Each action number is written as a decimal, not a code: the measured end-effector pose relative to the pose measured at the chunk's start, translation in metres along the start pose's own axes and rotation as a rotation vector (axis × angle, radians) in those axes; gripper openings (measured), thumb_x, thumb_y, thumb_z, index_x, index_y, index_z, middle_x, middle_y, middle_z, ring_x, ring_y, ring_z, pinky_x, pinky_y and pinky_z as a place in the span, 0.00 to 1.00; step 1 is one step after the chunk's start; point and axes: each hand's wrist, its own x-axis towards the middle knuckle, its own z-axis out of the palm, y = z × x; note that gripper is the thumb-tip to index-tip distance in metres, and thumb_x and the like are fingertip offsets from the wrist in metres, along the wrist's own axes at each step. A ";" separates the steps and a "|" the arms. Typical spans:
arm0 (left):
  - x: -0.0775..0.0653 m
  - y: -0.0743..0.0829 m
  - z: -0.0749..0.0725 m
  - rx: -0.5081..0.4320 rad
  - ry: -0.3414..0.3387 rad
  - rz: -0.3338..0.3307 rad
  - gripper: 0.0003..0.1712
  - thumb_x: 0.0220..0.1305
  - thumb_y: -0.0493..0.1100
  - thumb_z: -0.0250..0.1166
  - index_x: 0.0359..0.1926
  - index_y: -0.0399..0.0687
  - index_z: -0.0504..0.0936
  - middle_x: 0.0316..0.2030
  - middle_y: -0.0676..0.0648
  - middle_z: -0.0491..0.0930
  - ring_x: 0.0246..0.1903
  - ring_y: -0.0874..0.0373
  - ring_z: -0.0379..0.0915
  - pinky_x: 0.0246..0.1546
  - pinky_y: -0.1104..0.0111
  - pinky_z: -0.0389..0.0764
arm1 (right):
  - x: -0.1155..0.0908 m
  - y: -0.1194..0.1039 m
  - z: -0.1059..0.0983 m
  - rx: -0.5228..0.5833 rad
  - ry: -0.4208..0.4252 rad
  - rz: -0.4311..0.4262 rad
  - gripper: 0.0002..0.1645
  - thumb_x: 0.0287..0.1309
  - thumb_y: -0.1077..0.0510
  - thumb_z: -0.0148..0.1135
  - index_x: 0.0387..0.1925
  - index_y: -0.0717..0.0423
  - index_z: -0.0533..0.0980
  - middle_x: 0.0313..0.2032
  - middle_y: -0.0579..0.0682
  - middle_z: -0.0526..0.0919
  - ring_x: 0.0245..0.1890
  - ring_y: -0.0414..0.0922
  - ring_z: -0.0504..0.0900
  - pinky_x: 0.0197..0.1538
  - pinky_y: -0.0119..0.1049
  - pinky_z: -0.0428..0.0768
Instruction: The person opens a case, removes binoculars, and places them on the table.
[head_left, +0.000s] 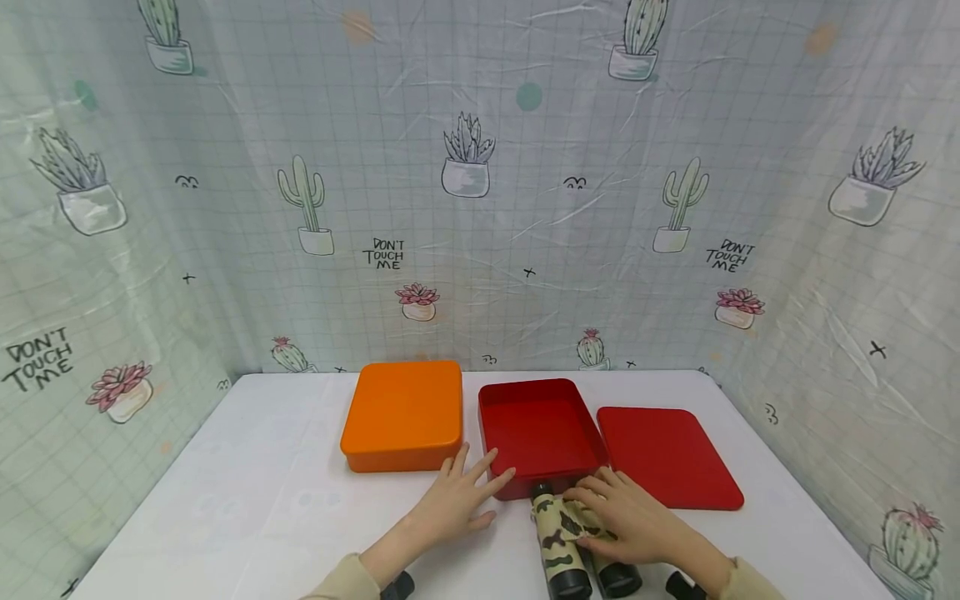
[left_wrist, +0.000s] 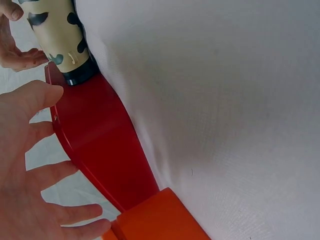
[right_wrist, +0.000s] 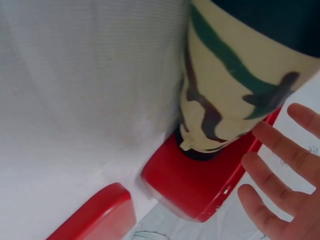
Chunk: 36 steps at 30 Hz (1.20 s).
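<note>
Camouflage binoculars [head_left: 553,533] lie on the white table, their narrow ends at the near wall of an open red box [head_left: 540,425]. My right hand [head_left: 630,521] reaches over the right barrel, fingertips at its upper part. In the right wrist view its fingers [right_wrist: 280,145] look loosely extended beside the camouflage barrel [right_wrist: 235,85]. My left hand [head_left: 453,500] has spread fingers near the red box's left front corner, holding nothing. In the left wrist view its straight fingers [left_wrist: 55,172] overlap the red box's wall [left_wrist: 100,140].
An orange box [head_left: 402,412] stands at the left of the red box. A flat red lid [head_left: 671,458] lies at its right. A cactus-patterned sheet [head_left: 480,217] hangs behind and at both sides of the table [head_left: 225,500].
</note>
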 end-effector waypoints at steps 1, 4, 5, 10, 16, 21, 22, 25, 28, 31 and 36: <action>-0.001 0.000 0.000 -0.013 -0.006 -0.005 0.35 0.54 0.56 0.60 0.64 0.64 0.60 0.64 0.45 0.61 0.59 0.34 0.57 0.51 0.46 0.69 | 0.001 0.000 -0.001 0.001 0.001 0.001 0.30 0.49 0.32 0.53 0.50 0.41 0.71 0.43 0.36 0.76 0.41 0.34 0.66 0.40 0.35 0.76; -0.004 0.000 -0.002 -0.055 -0.020 -0.016 0.35 0.55 0.55 0.60 0.64 0.65 0.60 0.65 0.45 0.59 0.60 0.33 0.54 0.52 0.45 0.68 | 0.003 -0.001 -0.004 0.010 0.003 0.011 0.28 0.49 0.33 0.54 0.49 0.41 0.72 0.43 0.36 0.77 0.41 0.35 0.67 0.41 0.36 0.77; -0.005 0.000 -0.004 -0.067 -0.023 -0.020 0.34 0.56 0.55 0.59 0.64 0.65 0.60 0.65 0.45 0.58 0.61 0.34 0.54 0.52 0.44 0.67 | 0.003 -0.002 -0.005 0.018 0.005 0.018 0.28 0.48 0.34 0.55 0.49 0.41 0.72 0.43 0.36 0.77 0.41 0.35 0.67 0.42 0.35 0.77; -0.015 0.000 -0.012 -0.105 -0.024 -0.052 0.33 0.57 0.55 0.58 0.64 0.67 0.59 0.66 0.47 0.57 0.62 0.36 0.53 0.54 0.44 0.66 | 0.007 -0.006 -0.007 0.087 0.036 0.057 0.26 0.47 0.40 0.60 0.49 0.42 0.73 0.43 0.36 0.77 0.41 0.33 0.68 0.41 0.32 0.78; -0.028 -0.003 -0.022 -0.132 0.037 -0.080 0.32 0.58 0.54 0.57 0.64 0.65 0.60 0.65 0.48 0.59 0.62 0.38 0.54 0.53 0.44 0.66 | 0.012 -0.015 -0.010 0.181 0.077 0.077 0.25 0.47 0.44 0.62 0.49 0.43 0.72 0.44 0.36 0.77 0.40 0.32 0.68 0.40 0.30 0.78; -0.039 -0.006 -0.027 -0.177 0.087 -0.112 0.30 0.58 0.52 0.57 0.63 0.65 0.62 0.64 0.49 0.61 0.62 0.39 0.54 0.53 0.43 0.65 | 0.018 -0.022 -0.015 0.242 0.083 0.129 0.25 0.47 0.48 0.64 0.49 0.44 0.72 0.44 0.37 0.77 0.41 0.33 0.70 0.40 0.29 0.79; -0.041 -0.007 -0.028 -0.189 0.091 -0.122 0.30 0.59 0.53 0.57 0.63 0.65 0.62 0.64 0.50 0.61 0.62 0.39 0.54 0.54 0.43 0.64 | 0.019 -0.023 -0.017 0.261 0.081 0.144 0.25 0.47 0.49 0.64 0.49 0.45 0.72 0.45 0.38 0.77 0.41 0.34 0.71 0.40 0.29 0.79; -0.046 -0.008 -0.031 -0.207 0.114 -0.137 0.30 0.59 0.52 0.56 0.63 0.66 0.61 0.64 0.50 0.61 0.63 0.41 0.55 0.54 0.43 0.64 | 0.022 -0.027 -0.020 0.315 0.064 0.186 0.24 0.48 0.52 0.63 0.49 0.46 0.72 0.45 0.40 0.76 0.41 0.38 0.72 0.39 0.31 0.80; -0.050 -0.009 -0.033 -0.208 0.155 -0.142 0.29 0.59 0.52 0.57 0.63 0.65 0.62 0.63 0.50 0.63 0.62 0.42 0.57 0.54 0.44 0.66 | 0.024 -0.031 -0.023 0.366 0.048 0.218 0.23 0.49 0.52 0.62 0.49 0.48 0.72 0.46 0.42 0.76 0.42 0.41 0.73 0.40 0.32 0.80; -0.054 -0.010 -0.035 -0.212 0.198 -0.146 0.29 0.58 0.50 0.58 0.61 0.63 0.65 0.62 0.50 0.65 0.61 0.44 0.59 0.53 0.46 0.67 | 0.026 -0.034 -0.026 0.413 0.048 0.237 0.22 0.50 0.52 0.62 0.49 0.48 0.72 0.46 0.44 0.76 0.43 0.42 0.74 0.40 0.33 0.81; -0.061 -0.013 -0.037 -0.206 0.275 -0.146 0.27 0.56 0.49 0.60 0.59 0.61 0.69 0.60 0.50 0.68 0.58 0.46 0.63 0.53 0.49 0.69 | 0.031 -0.036 -0.026 0.457 0.084 0.230 0.22 0.50 0.52 0.62 0.49 0.48 0.71 0.46 0.46 0.77 0.43 0.43 0.75 0.40 0.33 0.81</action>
